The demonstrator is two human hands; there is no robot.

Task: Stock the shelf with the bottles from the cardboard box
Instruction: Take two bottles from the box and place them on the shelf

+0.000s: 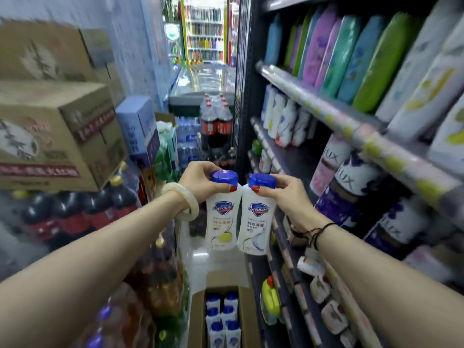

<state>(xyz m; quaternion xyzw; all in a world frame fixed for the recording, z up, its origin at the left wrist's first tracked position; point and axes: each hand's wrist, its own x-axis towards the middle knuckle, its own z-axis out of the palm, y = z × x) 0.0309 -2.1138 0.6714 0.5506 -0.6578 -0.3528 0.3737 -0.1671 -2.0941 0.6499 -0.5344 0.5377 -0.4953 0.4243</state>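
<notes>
My left hand [200, 179] grips the blue cap of a white Safeguard bottle [222, 222] with a yellow-green label mark. My right hand [286, 194] grips the cap of a second white Safeguard bottle [256, 227] with a purple mark. Both bottles hang upright, side by side and touching, in the aisle just left of the dark shelf [288, 156]. Straight below on the floor stands the open cardboard box [198, 317] with several more blue-capped white bottles [222, 320] in two rows.
The shelf unit on the right holds LUX bottles [351, 189], white bottles [281, 116] and coloured bottles [351, 56] on its upper boards. Stacked cardboard cartons [57, 136] and packs of dark drink bottles [75, 212] crowd the left. A narrow strip of floor [216, 259] runs down the aisle.
</notes>
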